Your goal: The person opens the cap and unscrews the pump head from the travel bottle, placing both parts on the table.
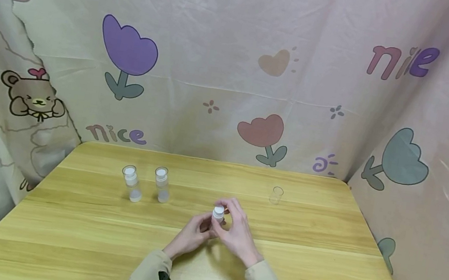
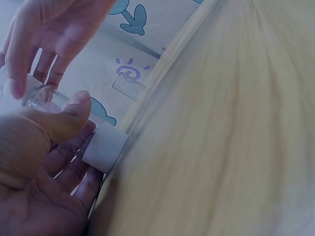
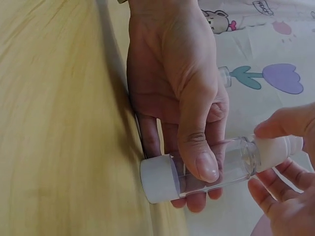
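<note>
A small clear bottle with a white base is between my two hands, its white stepped top facing up in the head view. My left hand grips the clear body, thumb across the near side and fingers behind it. With thumb and fingers, my right hand pinches the white collar at the top. In the left wrist view, the white base shows below the left fingers, close over the wooden table. Part of the collar is hidden behind the right fingers.
Two similar bottles with clear covers over white tops stand upright at the back left. A clear cylindrical cover stands at the back right. A printed cloth hangs behind the table and along both sides.
</note>
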A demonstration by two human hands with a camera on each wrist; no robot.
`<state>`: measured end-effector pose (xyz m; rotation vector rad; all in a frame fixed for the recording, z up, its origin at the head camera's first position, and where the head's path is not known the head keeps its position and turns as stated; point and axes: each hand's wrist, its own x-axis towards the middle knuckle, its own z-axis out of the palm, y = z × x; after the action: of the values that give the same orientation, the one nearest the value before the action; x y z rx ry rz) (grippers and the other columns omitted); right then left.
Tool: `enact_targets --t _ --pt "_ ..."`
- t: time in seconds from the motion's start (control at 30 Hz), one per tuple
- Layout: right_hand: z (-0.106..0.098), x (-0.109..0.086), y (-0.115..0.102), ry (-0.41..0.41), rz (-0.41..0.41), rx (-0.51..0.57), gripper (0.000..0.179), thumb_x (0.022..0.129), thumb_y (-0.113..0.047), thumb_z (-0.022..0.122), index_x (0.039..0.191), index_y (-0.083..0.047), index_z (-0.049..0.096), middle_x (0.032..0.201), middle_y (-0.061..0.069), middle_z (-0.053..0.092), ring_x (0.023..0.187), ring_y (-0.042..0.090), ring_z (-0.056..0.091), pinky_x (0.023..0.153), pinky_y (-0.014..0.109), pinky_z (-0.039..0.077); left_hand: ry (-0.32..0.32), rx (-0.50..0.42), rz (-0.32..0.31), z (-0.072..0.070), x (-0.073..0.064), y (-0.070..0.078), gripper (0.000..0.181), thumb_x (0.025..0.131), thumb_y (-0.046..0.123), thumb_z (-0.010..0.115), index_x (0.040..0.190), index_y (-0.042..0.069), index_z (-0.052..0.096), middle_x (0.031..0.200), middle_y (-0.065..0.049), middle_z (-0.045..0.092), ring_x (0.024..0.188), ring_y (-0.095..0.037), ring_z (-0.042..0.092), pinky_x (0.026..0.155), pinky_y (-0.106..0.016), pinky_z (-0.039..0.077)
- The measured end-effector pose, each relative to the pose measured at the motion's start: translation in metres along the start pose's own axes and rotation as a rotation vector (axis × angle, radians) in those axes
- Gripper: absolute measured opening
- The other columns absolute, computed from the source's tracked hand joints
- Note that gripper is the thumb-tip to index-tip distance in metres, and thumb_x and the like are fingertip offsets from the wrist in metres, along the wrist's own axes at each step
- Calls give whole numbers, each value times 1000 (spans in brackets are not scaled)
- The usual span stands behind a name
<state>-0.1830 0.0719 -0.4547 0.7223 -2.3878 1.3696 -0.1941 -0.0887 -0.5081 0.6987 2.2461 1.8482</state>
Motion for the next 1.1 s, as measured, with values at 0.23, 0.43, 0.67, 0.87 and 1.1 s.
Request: enact_targets --t 0.23,0.43,0.67,0.87,1.1 --pt "1 -1 0 36 10 -32 49 77 -6 84 121 -8 62 111 3 64 95 13 59 86 30 54 6 -17 -4 0 0 -1 46 92 -4 64 136 -11 53 131 -30 63 127 -43 59 107 -19 50" --pt "2 1 -2 61 -10 -54 47 75 -2 84 116 -7 63 107 2 64 92 14 59 83 28 55 1 -13 16 0 0 -2 47 93 1 66 136 -12 52 131 -29 63 128 -43 58 110 -28 50" --pt "0 1 -1 22 -32 -42 42 79 3 78 117 -8 63 111 5 65 100 19 64 91 41 57 -6 -11 9 0 0 -2 49 94 0 64 139 -12 49 133 -30 62 129 -44 57 112 -43 48" --pt "-1 0 1 -46 -12 -34 47 80 0 76 124 -7 61 122 8 62 117 25 61 105 49 53 -1 -1 28 0 -1 -3 48 92 -6 61 138 -15 48 132 -33 61 128 -46 57 111 -34 50" --pt "0 0 -1 -18 2 -53 44 82 -6 80 122 -8 60 119 7 62 110 22 62 99 49 55 0 -7 15 0 0 -2 46 93 -3 63 137 -12 52 131 -30 63 126 -43 59 109 -28 52"
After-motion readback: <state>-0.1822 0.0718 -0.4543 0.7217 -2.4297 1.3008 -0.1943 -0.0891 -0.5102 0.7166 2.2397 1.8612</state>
